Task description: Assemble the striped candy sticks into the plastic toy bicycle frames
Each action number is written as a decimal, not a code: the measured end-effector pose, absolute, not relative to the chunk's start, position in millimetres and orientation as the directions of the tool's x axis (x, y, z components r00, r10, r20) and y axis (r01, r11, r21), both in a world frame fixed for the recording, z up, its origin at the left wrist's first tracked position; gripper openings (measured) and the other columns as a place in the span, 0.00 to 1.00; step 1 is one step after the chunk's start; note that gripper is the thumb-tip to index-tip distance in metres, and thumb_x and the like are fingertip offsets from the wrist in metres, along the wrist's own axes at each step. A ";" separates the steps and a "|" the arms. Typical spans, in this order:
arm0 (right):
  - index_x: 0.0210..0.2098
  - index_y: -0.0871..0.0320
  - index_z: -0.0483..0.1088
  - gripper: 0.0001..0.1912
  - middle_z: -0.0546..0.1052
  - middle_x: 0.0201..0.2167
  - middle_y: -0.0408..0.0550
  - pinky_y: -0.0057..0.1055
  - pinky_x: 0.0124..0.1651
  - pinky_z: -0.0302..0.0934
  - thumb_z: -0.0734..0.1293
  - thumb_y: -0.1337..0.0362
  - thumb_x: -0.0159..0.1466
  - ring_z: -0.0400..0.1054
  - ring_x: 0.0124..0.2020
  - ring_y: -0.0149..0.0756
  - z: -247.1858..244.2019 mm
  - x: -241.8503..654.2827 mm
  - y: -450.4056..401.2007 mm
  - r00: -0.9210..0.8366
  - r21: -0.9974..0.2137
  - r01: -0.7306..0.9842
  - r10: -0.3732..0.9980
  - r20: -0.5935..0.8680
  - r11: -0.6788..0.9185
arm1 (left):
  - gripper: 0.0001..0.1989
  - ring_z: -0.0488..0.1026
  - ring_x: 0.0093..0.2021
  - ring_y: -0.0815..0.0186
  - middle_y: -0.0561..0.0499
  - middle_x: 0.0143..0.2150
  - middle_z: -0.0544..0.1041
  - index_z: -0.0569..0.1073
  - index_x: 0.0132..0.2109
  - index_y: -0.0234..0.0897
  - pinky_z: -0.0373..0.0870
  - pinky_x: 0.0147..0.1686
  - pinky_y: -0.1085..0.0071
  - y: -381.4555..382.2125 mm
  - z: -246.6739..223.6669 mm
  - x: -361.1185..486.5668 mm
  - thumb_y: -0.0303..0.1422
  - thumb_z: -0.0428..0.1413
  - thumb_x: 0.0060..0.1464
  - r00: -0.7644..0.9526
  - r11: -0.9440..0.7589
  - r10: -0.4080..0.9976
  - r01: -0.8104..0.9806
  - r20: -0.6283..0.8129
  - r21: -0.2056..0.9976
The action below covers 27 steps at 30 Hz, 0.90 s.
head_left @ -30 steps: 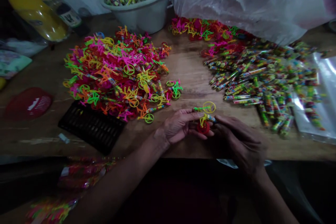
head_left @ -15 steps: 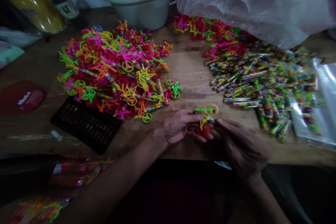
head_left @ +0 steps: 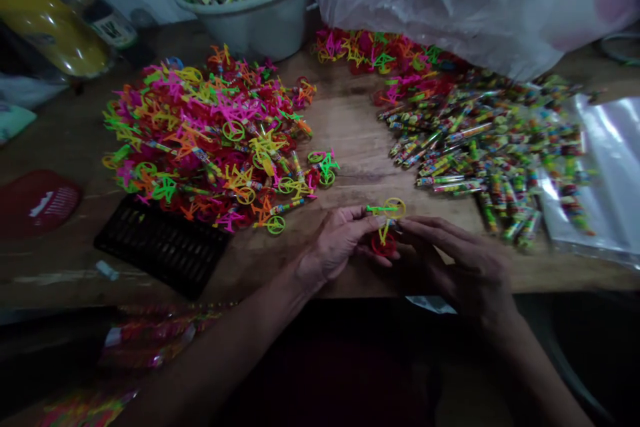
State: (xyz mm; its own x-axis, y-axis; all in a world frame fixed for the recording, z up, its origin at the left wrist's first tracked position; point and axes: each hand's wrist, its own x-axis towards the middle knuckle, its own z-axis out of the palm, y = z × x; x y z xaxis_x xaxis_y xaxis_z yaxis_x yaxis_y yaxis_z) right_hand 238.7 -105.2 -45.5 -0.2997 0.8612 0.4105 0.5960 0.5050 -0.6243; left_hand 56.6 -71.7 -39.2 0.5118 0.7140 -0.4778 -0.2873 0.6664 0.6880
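Note:
Between my two hands is a small plastic toy bicycle (head_left: 384, 235) with yellow and green frame parts, one yellow wheel and one red wheel. My left hand (head_left: 340, 240) pinches it from the left, thumb on top. From the right, the fingertips of my right hand (head_left: 460, 253) close on its right side; whatever lies right under them is hidden. To the left lies a big heap of similar toy bicycles (head_left: 215, 127) in pink, yellow, green, orange and red. A pile of candy-filled clear tubes (head_left: 465, 147) spreads to the right of my hands.
A grey tub (head_left: 250, 17) of small wrapped pieces stands at the back, beside a large plastic bag (head_left: 450, 0) over more toy parts (head_left: 380, 53). At the left are a black slotted tray (head_left: 160, 247) and a red basket (head_left: 40, 203). Clear plastic bags (head_left: 610, 180) lie far right.
My right hand has shifted, its fingers now flatter and covering the tube end that showed beside the toy bicycle. The left hand keeps its pinch. The whole view has moved slightly.

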 end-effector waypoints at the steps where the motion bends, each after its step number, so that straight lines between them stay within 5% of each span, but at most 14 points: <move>1: 0.49 0.54 0.69 0.20 0.77 0.42 0.49 0.26 0.42 0.70 0.63 0.75 0.59 0.73 0.41 0.32 -45.3 235.3 -103.1 -0.291 -0.616 0.590 0.849 0.440 0.522 | 0.12 0.75 0.24 0.64 0.47 0.28 0.75 0.70 0.40 0.29 0.73 0.23 0.71 -71.9 -38.8 58.2 0.33 0.57 0.50 0.501 0.665 0.718 -0.292 -0.483 0.687; 6: 0.54 0.55 0.64 0.21 0.76 0.40 0.49 0.28 0.40 0.69 0.61 0.73 0.61 0.73 0.35 0.31 -41.8 211.0 -93.2 -0.227 -0.592 0.605 0.828 0.513 0.533 | 0.13 0.71 0.23 0.69 0.50 0.28 0.74 0.71 0.38 0.31 0.71 0.26 0.71 -53.9 -13.8 40.3 0.36 0.57 0.48 0.248 0.482 0.869 -0.227 -0.429 0.846; 9: 0.54 0.56 0.63 0.20 0.74 0.42 0.50 0.29 0.41 0.68 0.60 0.71 0.62 0.72 0.34 0.31 -42.7 218.4 -87.9 -0.116 -0.574 0.676 0.836 0.537 0.462 | 0.12 0.69 0.25 0.71 0.52 0.28 0.73 0.72 0.37 0.34 0.69 0.30 0.73 -27.4 22.6 -2.8 0.38 0.56 0.49 -0.121 0.138 0.986 0.240 -0.112 0.961; 12: 0.48 0.55 0.68 0.16 0.73 0.45 0.51 0.36 0.45 0.65 0.62 0.70 0.61 0.68 0.43 0.38 -45.0 241.0 -80.2 -0.094 -0.413 0.831 0.826 0.556 0.373 | 0.13 0.70 0.29 0.66 0.52 0.27 0.72 0.73 0.35 0.35 0.67 0.33 0.69 1.4 53.6 -53.6 0.41 0.55 0.50 -0.276 0.090 0.926 0.822 0.255 0.562; 15: 0.46 0.54 0.70 0.15 0.72 0.47 0.50 0.45 0.46 0.60 0.62 0.69 0.61 0.64 0.46 0.45 -46.2 255.1 -68.8 -0.132 -0.224 0.942 0.890 0.436 0.249 | 0.16 0.71 0.37 0.56 0.46 0.33 0.75 0.73 0.42 0.34 0.67 0.38 0.62 25.2 62.1 -86.1 0.41 0.52 0.51 -0.272 0.217 0.860 0.961 0.432 0.173; 20: 0.43 0.55 0.70 0.14 0.72 0.44 0.51 0.44 0.45 0.57 0.61 0.72 0.60 0.62 0.44 0.46 -51.8 249.4 -50.2 -0.123 -0.090 0.982 0.929 0.348 0.164 | 0.29 0.67 0.48 0.49 0.39 0.50 0.72 0.58 0.61 0.32 0.64 0.47 0.56 44.9 49.2 -82.4 0.35 0.51 0.52 -0.184 0.160 0.759 0.983 0.624 0.095; 23: 0.44 0.54 0.70 0.15 0.72 0.42 0.51 0.44 0.45 0.57 0.61 0.73 0.60 0.62 0.43 0.46 -56.5 245.0 -43.7 -0.132 -0.066 0.984 0.927 0.351 0.165 | 0.22 0.60 0.56 0.48 0.41 0.59 0.65 0.65 0.57 0.34 0.56 0.53 0.52 48.4 43.7 -52.6 0.30 0.47 0.55 -0.023 0.031 0.727 1.000 0.686 0.000; 27: 0.44 0.54 0.70 0.16 0.72 0.42 0.50 0.44 0.47 0.55 0.60 0.74 0.59 0.62 0.43 0.45 -58.8 241.4 -42.6 -0.108 -0.109 0.982 0.928 0.356 0.156 | 0.15 0.63 0.52 0.53 0.45 0.51 0.73 0.73 0.47 0.35 0.56 0.53 0.56 65.7 31.0 8.6 0.28 0.47 0.55 0.203 -0.273 0.798 0.961 0.567 0.039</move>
